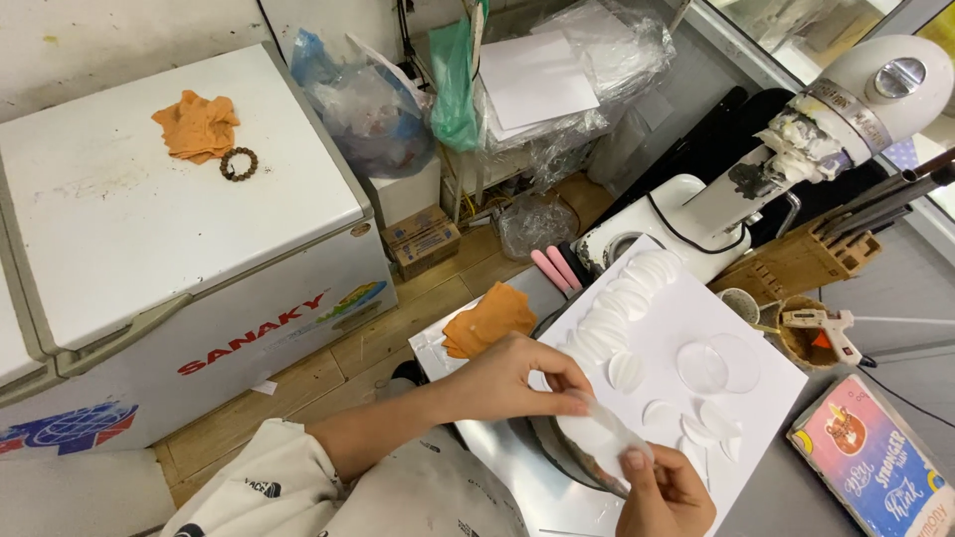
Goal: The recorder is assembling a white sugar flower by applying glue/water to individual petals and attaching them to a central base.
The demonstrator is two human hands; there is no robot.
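Note:
My left hand [512, 376] and my right hand [665, 494] both pinch a thin white disc [600, 436] with a clear film on it, held just above the front edge of a white board [756, 403]. The left fingers grip its upper edge, the right thumb and finger its lower end. On the board lies a curved row of overlapping white discs [622, 298], a single white disc [626, 371], a few white half-moon pieces [701, 425] and two clear round lids [718, 364].
A white stand mixer [796, 149] stands behind the board. A glue gun [821, 323] rests on a small bowl at right, beside a colourful box [875, 462]. An orange cloth [487, 320] lies left of the board. A white chest freezer [169, 219] fills the left.

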